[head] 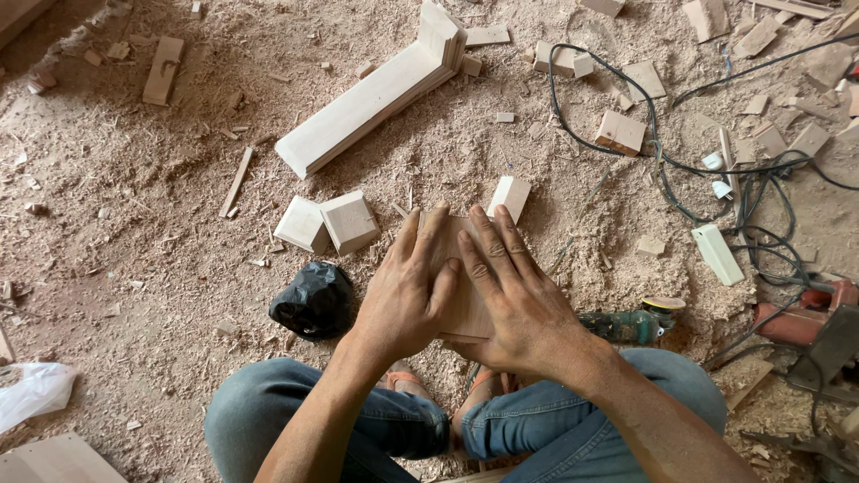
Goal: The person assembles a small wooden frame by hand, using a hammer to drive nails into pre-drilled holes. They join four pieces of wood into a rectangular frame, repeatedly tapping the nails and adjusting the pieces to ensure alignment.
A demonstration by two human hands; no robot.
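Pressing both hands flat on a wooden board [465, 295], lying on the sawdust floor [134, 268] just in front of the knees. Left hand [407, 300] lying open, palm down, fingers spread over the left part of the board; right hand [514, 300] also open and flat, overlapping at the middle, gripping nothing. Seemingly smoothing or checking the surface by touch. Probably needing next a firm hold at the board's edges to lift or turn it. Sitting near: two small wooden blocks [327, 224], a black plastic bag [313, 300], a green sander [631, 324], a long plank [376, 94].
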